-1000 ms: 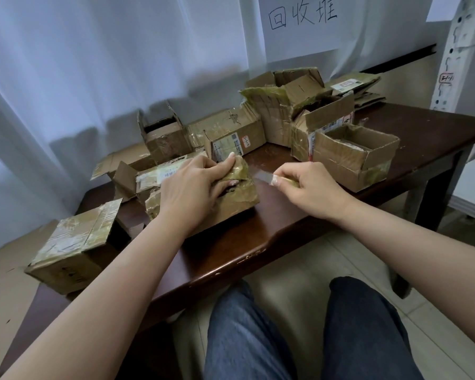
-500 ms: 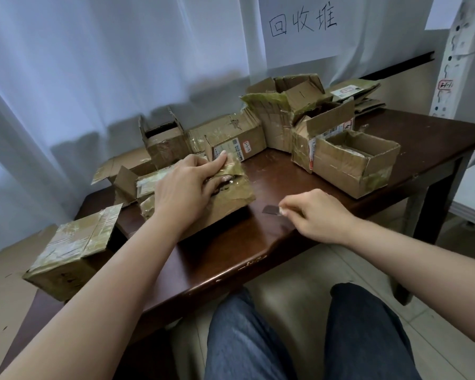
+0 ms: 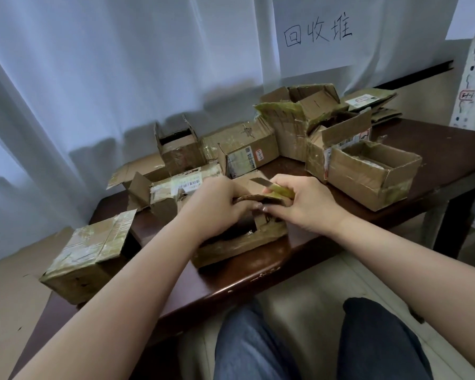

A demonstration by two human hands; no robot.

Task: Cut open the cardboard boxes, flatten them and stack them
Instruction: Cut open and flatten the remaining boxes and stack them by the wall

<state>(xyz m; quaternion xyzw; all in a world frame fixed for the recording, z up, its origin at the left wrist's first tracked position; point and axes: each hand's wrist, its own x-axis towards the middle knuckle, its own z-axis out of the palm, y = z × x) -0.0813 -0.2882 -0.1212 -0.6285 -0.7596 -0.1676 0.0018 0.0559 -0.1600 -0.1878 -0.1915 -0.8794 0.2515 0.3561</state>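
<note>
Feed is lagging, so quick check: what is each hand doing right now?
Left hand: grips a flap of the box at the table's near edge.
Right hand: grips the knife, fingers also on the flap.

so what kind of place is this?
Probably a makeshift recycling or parcel-sorting corner, not a home kitchen: a dark wooden table crowded with used, taped cardboard boxes, a handwritten paper sign on the curtain, and a flattened pile behind.
</note>
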